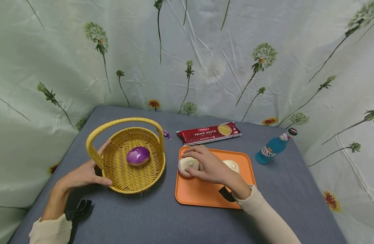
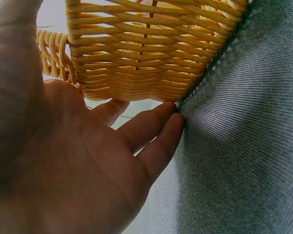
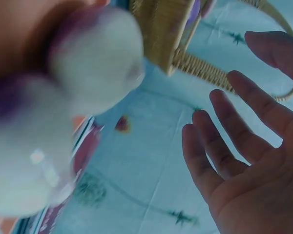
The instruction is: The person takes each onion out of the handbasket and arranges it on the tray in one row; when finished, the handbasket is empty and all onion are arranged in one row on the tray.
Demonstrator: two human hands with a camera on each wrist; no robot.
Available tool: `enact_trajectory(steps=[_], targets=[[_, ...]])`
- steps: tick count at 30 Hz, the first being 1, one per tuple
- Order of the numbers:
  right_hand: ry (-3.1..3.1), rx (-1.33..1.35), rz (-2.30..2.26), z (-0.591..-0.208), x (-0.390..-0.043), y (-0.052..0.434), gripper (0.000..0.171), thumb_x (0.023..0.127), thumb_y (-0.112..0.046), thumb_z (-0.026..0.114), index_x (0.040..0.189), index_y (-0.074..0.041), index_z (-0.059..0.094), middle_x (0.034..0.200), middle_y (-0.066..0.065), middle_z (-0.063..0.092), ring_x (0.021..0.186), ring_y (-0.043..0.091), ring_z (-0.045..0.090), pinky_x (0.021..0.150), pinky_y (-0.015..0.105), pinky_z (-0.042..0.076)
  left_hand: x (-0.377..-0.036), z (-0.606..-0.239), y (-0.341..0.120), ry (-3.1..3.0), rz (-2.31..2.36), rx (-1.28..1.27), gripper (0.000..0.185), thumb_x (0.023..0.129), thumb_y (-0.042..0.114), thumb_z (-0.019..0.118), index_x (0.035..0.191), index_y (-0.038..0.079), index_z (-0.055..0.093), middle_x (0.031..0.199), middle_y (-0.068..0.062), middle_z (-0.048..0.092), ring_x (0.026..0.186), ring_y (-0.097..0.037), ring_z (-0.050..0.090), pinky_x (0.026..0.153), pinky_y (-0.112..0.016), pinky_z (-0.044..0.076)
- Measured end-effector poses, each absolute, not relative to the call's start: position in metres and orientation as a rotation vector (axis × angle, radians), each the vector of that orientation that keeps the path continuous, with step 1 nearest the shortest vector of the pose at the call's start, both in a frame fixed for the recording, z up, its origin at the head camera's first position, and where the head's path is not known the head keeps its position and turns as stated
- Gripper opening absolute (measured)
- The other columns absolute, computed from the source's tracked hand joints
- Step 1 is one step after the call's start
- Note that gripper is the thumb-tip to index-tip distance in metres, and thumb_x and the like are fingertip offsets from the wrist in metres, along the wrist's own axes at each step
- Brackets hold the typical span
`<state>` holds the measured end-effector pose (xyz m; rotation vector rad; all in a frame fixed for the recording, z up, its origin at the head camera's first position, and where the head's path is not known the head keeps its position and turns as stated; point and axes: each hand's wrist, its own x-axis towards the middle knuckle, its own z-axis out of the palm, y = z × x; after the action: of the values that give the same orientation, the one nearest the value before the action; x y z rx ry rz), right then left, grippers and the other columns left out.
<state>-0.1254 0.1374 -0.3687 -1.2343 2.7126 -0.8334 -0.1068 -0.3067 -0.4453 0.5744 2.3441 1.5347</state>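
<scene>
A yellow wicker basket (image 1: 133, 184) with a tall handle stands on the left, and a glossy purple, turnip-like vegetable (image 1: 138, 156) lies in it. My left hand (image 1: 83, 174) rests against the basket's left side with thumb and fingers spread; its fingertips are at the wicker in the left wrist view. On the right, an orange tray (image 1: 202, 196) bears white-and-purple turnip-like vegetables (image 1: 185, 166). My right hand (image 1: 208, 166) is over the tray, partly covering what lies below. In the right wrist view its fingers (image 3: 224, 114) are spread, apart from two vegetables (image 3: 100, 58).
A red spaghetti packet (image 1: 209, 133) lies behind the tray. At the right stands a blue bottle (image 1: 272, 149) with a dark cap. A small purple wrapped item (image 1: 166, 134) lies behind the basket. Floral cloth (image 1: 211, 67) hangs at the back of the grey table (image 1: 144, 217).
</scene>
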Motion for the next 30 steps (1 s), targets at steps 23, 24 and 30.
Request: enact_trajectory(steps=[23,24,30], targets=[[2.563,-1.458,-0.59,-0.362,-0.147,0.013,0.046,0.094,-0.028,0.069,0.135,-0.01,0.06,0.138,0.006,0.058,0.129,0.02,0.052,0.11,0.03,0.04,-0.106,-0.446,-0.308,2.333,1.548,0.58,0.131,0.075,0.003,0.086,0.161,0.025,-0.01,0.165,-0.026,0.0,0.133,0.015,0.024,0.096,-0.005,0.031],[2.579,-1.441,-0.572,-0.364,-0.149,0.008,0.047,0.093,-0.027,0.069,0.136,-0.01,0.059,0.139,0.007,0.058,0.129,0.02,0.053,0.109,0.03,0.04,-0.106,-0.446,-0.308,2.332,1.547,0.579,0.131,0.075,0.003,0.086,0.161,0.024,-0.011,0.165,-0.026,0.0,0.134,0.013,0.024,0.096,-0.005,0.031],[2.573,-1.353,-0.544,-0.38,-0.162,-0.01,0.05,0.094,-0.026,0.07,0.14,-0.014,0.057,0.149,0.009,0.049,0.137,0.023,0.045,0.112,0.029,0.037,-0.107,-0.445,-0.307,2.343,1.523,0.561,0.132,0.075,0.004,0.086,0.161,0.026,-0.011,0.165,-0.025,-0.001,0.145,-0.042,0.016,0.096,-0.005,0.029]])
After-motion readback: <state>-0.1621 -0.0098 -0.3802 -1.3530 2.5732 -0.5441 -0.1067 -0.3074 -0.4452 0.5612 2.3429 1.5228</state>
